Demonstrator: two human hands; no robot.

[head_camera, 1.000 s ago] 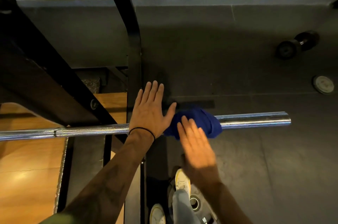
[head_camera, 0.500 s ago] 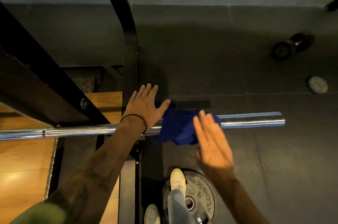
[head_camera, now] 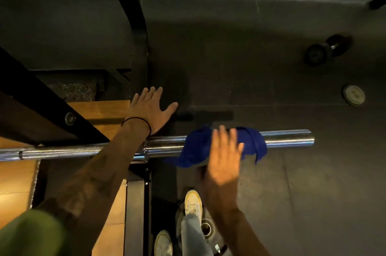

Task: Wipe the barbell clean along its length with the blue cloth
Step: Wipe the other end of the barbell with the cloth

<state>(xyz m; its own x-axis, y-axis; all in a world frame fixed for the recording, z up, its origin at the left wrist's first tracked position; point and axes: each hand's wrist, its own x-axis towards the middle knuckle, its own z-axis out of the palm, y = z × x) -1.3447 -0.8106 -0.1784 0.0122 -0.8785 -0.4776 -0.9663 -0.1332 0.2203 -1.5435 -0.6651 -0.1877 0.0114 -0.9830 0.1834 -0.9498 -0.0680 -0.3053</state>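
Two hands; blue cloth point(head_camera: 253, 143) on barbell point(head_camera: 288, 138)

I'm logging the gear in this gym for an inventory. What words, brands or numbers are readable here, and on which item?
None can be read in this picture.
Weight plate by the shoes: mostly hidden by the leg, no lettering visible.
Small round disc on the floor: faint marks, too small and blurred to read.
Dumbbell: dark, no legible marking.
Barbell and blue cloth: no text visible.
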